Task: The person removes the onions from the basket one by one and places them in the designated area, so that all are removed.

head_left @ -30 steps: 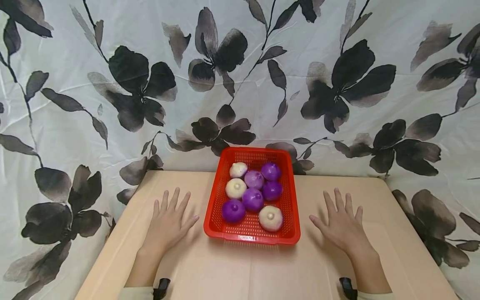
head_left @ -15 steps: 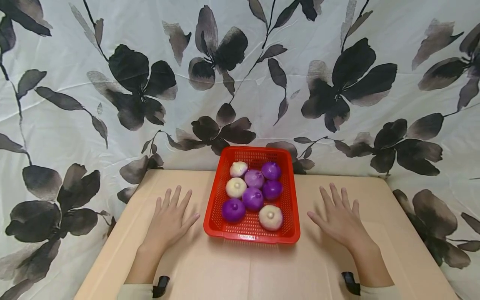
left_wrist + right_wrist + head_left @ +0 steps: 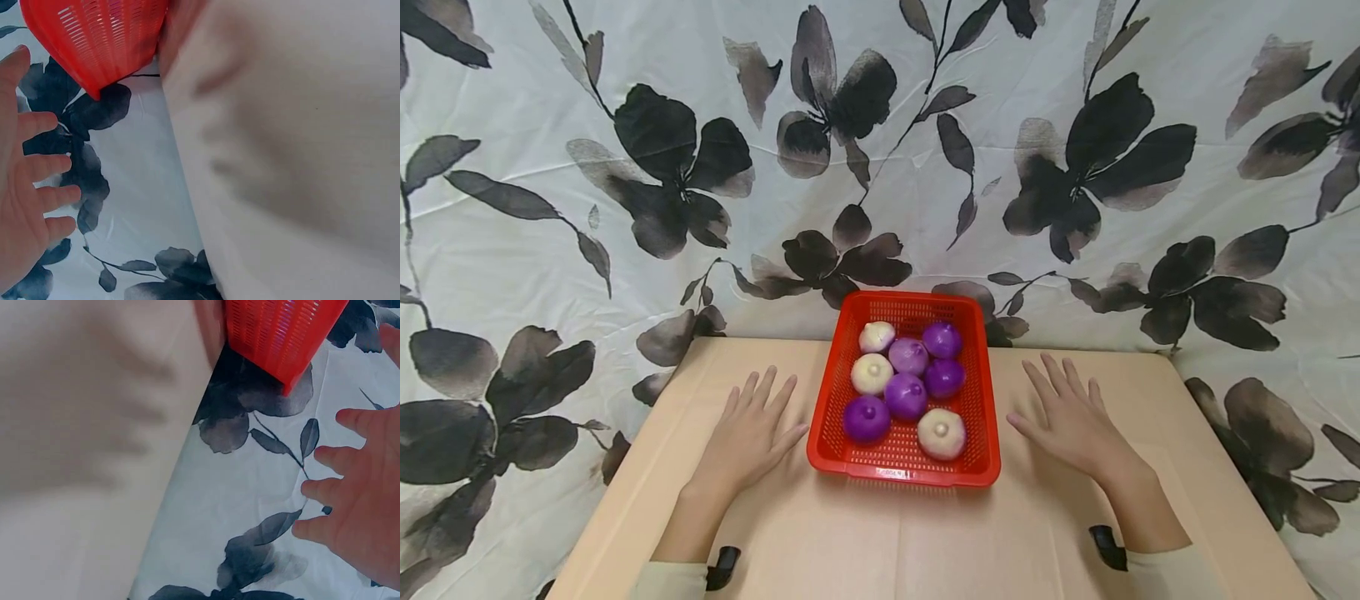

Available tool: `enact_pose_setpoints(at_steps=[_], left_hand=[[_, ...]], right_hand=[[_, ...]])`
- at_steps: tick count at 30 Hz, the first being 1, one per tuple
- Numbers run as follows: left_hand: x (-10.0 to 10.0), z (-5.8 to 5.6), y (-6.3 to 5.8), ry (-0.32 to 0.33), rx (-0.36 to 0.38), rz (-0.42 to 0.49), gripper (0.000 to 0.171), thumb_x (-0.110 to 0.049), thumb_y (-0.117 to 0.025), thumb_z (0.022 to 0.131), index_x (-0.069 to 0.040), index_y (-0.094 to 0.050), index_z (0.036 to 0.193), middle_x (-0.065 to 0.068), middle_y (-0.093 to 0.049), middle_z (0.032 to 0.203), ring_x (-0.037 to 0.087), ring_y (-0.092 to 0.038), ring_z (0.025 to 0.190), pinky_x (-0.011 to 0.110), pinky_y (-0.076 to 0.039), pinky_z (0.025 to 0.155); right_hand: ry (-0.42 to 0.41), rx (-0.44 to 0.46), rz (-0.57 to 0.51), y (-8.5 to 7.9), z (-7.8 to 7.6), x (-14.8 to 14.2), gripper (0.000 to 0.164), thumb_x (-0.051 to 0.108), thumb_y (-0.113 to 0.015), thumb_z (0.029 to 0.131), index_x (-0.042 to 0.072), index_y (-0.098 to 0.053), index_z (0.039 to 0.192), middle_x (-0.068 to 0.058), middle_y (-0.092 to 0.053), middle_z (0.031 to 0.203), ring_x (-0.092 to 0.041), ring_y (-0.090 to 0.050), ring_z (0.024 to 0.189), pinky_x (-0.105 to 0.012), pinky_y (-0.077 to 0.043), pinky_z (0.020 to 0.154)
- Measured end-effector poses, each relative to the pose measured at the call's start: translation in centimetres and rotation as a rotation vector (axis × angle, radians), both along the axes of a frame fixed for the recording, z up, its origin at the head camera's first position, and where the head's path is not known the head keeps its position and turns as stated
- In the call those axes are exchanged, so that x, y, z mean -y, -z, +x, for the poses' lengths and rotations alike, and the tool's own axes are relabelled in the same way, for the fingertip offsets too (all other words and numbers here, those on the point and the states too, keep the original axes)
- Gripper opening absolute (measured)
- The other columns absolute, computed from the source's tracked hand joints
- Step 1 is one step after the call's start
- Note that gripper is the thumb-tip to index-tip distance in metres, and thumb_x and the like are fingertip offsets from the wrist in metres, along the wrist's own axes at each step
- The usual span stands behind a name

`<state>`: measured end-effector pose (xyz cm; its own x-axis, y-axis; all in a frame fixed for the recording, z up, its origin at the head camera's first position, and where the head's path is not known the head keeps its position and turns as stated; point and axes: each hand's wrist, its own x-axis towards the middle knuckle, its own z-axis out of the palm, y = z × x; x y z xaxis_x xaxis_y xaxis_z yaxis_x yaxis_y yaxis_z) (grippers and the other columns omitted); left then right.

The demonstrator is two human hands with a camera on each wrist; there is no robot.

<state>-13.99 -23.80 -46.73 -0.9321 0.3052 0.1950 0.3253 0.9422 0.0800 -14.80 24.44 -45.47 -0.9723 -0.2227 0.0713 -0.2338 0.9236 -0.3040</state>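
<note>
A red plastic basket (image 3: pixel 904 475) with mesh walls stands on the table, tilted slightly in the head view. Inside lie several shiny purple onions (image 3: pixel 906 397) and three whitish ones, among them a large whitish onion (image 3: pixel 942 434) at the near right. My left hand (image 3: pixel 741 442) is to the left of the basket, fingers spread, its thumb close to the wall. On the other side, my right hand (image 3: pixel 1078 433) is spread too, a small gap from the basket. Both palms face down, casting shadows on the table; neither hand holds anything. The wrist views show the straight fingers and the basket's side.
The pale wooden-coloured table (image 3: pixel 898 542) narrows toward its far edge, close behind the basket. A white cloth (image 3: pixel 955 167) with dark flowers hangs behind and shows at both sides. Black straps (image 3: pixel 722 568) are on the wrists.
Both hands have shifted slightly forward and inward, closer to the basket, the right one more so. The basket and onions have stayed in place.
</note>
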Motion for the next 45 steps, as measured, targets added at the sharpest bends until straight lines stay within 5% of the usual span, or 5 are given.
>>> enact_pose_setpoints(at_steps=[15,27,34,41,45], left_hand=[[-0.9,-1.4,-1.0,0.092,-0.021,-0.003,0.075,-0.055,-0.056,0.1,-0.01,-0.04,0.159,0.023,-0.036,0.163,0.046,-0.038,0.148,0.062,-0.032,0.123],[-2.1,-2.7,-1.0,0.123,0.053,0.181,0.07,-0.043,-0.062,0.102,-0.004,-0.042,0.156,0.025,-0.046,0.154,0.044,-0.047,0.14,0.058,-0.041,0.118],[-2.5,-3.1,-0.6,0.151,0.053,0.303,0.069,-0.038,-0.066,0.101,-0.005,-0.042,0.156,0.022,-0.051,0.151,0.041,-0.051,0.139,0.058,-0.045,0.115],[-2.5,-2.9,-0.1,0.103,0.148,0.497,0.067,-0.029,-0.073,0.097,-0.009,-0.045,0.155,0.017,-0.059,0.141,0.032,-0.071,0.105,0.044,-0.065,0.086],[-2.4,-2.8,0.0,0.07,0.207,0.577,0.064,-0.024,-0.074,0.097,-0.01,-0.047,0.153,0.018,-0.061,0.136,0.028,-0.072,0.103,0.039,-0.065,0.083]], right_hand=[[-0.151,-0.011,0.037,-2.0,-2.4,1.5,0.087,0.063,-0.057,0.097,0.014,-0.03,0.163,-0.021,-0.018,0.17,-0.053,-0.015,0.155,-0.081,-0.011,0.118],[-0.282,0.034,0.0,-2.9,-3.7,2.9,0.088,0.062,-0.062,0.094,0.014,-0.034,0.162,-0.018,-0.024,0.17,-0.045,-0.02,0.156,-0.07,-0.012,0.125],[-0.364,0.07,-0.044,-3.2,-4.1,3.6,0.086,0.06,-0.069,0.091,0.014,-0.042,0.159,-0.014,-0.037,0.165,-0.043,-0.033,0.152,-0.067,-0.028,0.123],[-0.408,0.145,-0.058,-3.5,-4.7,4.9,0.084,0.058,-0.074,0.087,0.015,-0.048,0.155,-0.01,-0.049,0.158,-0.035,-0.046,0.146,-0.063,-0.035,0.121],[-0.439,0.195,-0.084,-3.7,-5.3,5.6,0.081,0.052,-0.079,0.086,0.016,-0.052,0.153,-0.007,-0.053,0.155,-0.033,-0.05,0.143,-0.058,-0.043,0.117]])
